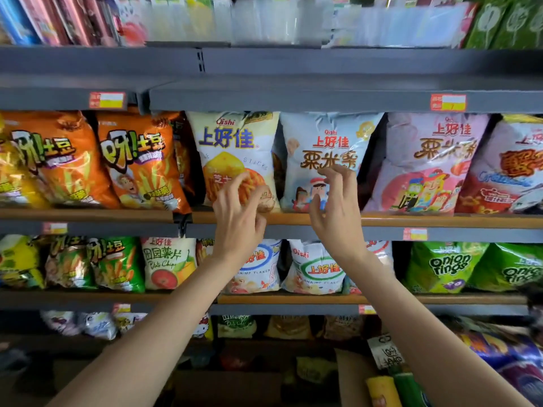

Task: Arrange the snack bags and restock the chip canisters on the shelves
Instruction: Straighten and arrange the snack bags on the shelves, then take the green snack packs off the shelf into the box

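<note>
Middle shelf (411,221): cream snack bag (235,148), pale-blue snack bag (326,145) upright, side by side. Left hand (238,218) before cream bag, right hand (338,212) before blue; both grips apart, fingers loosely curled, holding nothing.

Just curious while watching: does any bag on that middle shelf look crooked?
Yes. The right-hand orange bag leans sideways, its bottom corner poking over the shelf edge. The pale blue bag stands upright.
</note>
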### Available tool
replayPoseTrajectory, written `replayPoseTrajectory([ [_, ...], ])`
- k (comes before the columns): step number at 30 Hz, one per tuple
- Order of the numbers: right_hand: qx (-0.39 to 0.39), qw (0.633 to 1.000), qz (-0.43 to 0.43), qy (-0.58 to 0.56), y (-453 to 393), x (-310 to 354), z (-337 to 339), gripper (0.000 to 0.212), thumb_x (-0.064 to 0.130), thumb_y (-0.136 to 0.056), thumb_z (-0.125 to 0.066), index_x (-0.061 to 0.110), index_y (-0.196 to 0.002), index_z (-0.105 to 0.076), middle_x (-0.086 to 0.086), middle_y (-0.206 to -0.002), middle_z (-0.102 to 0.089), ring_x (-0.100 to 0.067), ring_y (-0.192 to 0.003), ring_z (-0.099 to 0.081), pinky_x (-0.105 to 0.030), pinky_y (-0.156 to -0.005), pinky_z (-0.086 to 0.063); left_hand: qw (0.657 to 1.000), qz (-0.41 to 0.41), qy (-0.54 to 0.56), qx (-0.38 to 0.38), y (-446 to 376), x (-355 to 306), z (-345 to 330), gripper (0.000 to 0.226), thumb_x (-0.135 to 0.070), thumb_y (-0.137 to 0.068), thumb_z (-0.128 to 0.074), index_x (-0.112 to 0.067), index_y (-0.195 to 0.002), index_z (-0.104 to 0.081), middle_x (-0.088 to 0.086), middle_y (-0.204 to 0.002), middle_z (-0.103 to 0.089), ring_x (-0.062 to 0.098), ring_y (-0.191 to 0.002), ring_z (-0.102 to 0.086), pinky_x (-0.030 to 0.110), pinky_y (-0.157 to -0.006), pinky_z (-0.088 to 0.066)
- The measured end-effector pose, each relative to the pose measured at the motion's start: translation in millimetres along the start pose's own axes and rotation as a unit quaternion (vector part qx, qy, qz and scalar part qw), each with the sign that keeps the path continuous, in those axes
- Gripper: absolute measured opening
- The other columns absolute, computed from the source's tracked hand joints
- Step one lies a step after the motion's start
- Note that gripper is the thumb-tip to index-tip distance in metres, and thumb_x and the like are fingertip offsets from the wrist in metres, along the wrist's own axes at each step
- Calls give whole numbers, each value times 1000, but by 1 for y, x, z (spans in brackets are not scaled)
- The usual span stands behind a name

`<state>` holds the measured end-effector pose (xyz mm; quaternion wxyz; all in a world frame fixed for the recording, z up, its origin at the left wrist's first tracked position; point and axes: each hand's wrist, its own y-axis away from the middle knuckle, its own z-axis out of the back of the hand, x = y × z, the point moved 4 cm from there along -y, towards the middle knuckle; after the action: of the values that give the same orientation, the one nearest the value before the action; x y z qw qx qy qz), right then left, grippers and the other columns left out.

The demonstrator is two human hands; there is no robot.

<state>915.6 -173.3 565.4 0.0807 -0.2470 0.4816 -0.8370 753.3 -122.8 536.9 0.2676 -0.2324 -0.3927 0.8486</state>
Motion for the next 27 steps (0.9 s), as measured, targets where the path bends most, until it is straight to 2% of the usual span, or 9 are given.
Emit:
replayPoseTrajectory([
  [4, 87, 995, 36, -16, 34, 42, -46, 31, -6, -81, -46, 0, -112, -47, -21, -110, -47, -36, -98, -50, -40, -73, -49, 1000, 13, -5, 22, 45, 38, 18, 40, -13, -75, -39, -13, -113, -51, 9, -128, -36, 30, -113, -37, 48, -91, -40],
  [7, 187, 980, 53, -33, 70, 80, -92, 25, 3, -85, -41, 3, -110, -44, -19, -106, -46, -32, -83, -52, -37, -51, -45, 997, 55, -24, 51, 94, 88, 37, 36, -17, -78, -38, -10, -109, -53, 9, -126, -36, 29, -113, -37, 48, -91, -40],
  [11, 296, 951, 64, -60, 117, 143, -167, 26, 10, -87, -37, 6, -111, -43, -14, -107, -41, -23, -76, -41, -25, -52, -28, 986, 126, -51, 93, 163, 171, 74, 35, -17, -79, -41, -8, -109, -55, 14, -124, -43, 28, -114, -36, 48, -94, -39],
  [15, 438, 898, 7, -48, 180, 210, -253, 29, 4, -90, -47, -2, -118, -46, -21, -118, -42, -39, -89, -49, -39, -53, -41, 967, 188, -74, 157, 243, 265, 117, 36, -3, -74, -63, -6, -109, -55, 17, -115, -49, 33, -106, -45, 47, -84, -43],
  [17, 510, 859, -24, -31, 222, 237, -299, 34, 7, -93, -46, 1, -126, -43, -19, -127, -37, -38, -102, -47, -46, -69, -47, 927, 250, -71, 272, 295, 323, 127, 33, -5, -79, -62, -6, -111, -55, 15, -110, -54, 35, -101, -53, 44, -82, -42],
  [19, 596, 802, -33, 3, 270, 260, -340, 41, 11, -93, -46, 5, -134, -37, -17, -134, -31, -34, -120, -41, -43, -90, -46, 841, 348, -43, 412, 360, 377, 134, 30, -13, -87, -56, -10, -117, -53, 9, -115, -57, 29, -108, -56, 38, -89, -42],
  [21, 682, 729, -59, 25, 316, 277, -372, 46, 14, -95, -46, 9, -138, -32, -16, -144, -22, -35, -131, -32, -40, -100, -38, 767, 417, -39, 486, 418, 418, 151, 30, -18, -91, -53, -13, -120, -52, 3, -121, -59, 22, -112, -56, 32, -90, -42],
  [23, 743, 666, -71, 26, 350, 289, -396, 47, 15, -96, -45, 9, -140, -28, -18, -148, -15, -36, -134, -26, -39, -101, -34, 722, 468, -49, 507, 464, 449, 165, 29, -18, -92, -52, -12, -120, -52, 2, -121, -59, 23, -113, -56, 30, -90, -40],
  [27, 788, 611, -65, 39, 393, 289, -443, 45, 14, -98, -42, 5, -140, -29, -17, -143, -23, -35, -136, -22, -41, -105, -30, 665, 574, 12, 477, 538, 492, 160, 21, -6, -86, -54, -10, -106, -52, 13, -109, -61, 34, -102, -59, 42, -90, -46],
])
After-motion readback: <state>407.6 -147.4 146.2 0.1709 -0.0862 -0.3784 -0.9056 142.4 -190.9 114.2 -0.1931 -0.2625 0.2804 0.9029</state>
